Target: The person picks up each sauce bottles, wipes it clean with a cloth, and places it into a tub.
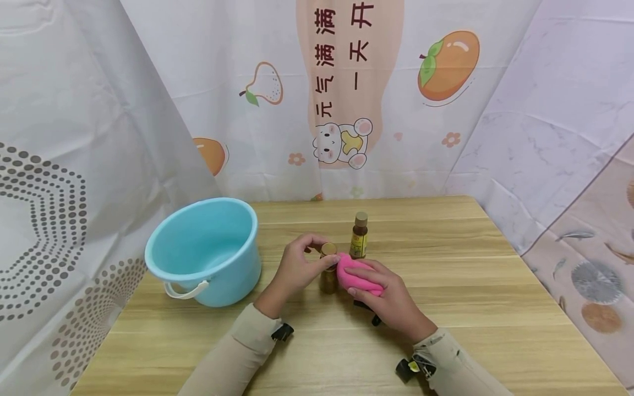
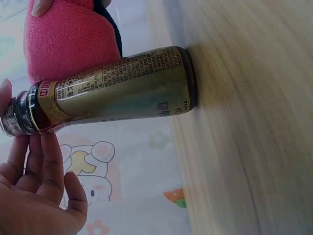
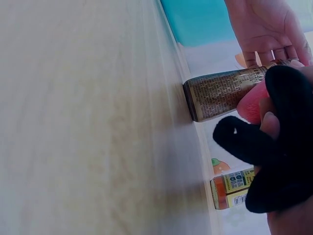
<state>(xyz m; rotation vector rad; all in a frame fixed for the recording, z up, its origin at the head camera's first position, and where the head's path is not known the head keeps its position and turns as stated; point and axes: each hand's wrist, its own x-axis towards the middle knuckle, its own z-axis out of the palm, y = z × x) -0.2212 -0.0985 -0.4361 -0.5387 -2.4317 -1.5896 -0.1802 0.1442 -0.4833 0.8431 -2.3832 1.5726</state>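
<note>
A tall brown-gold glass bottle (image 1: 328,281) stands upright on the table. My left hand (image 1: 299,268) holds it at the neck, thumb on one side and fingers on the other. Its printed label (image 2: 122,90) faces the left wrist camera. My right hand (image 1: 393,297) grips a pink plush thing (image 1: 356,275) against the bottle's upper right side. Black rounded flaps (image 3: 283,152) of this plush hang below the hand in the right wrist view and hide part of the fingers. Behind the plush stands a smaller bottle (image 1: 359,242) with a yellow label and a brownish cap.
A light blue bucket (image 1: 252,247) with a white handle (image 1: 185,291) stands at the left of the wooden table (image 1: 446,264). A printed curtain (image 1: 277,132) hangs along the table's back edge, with more sheets at both sides.
</note>
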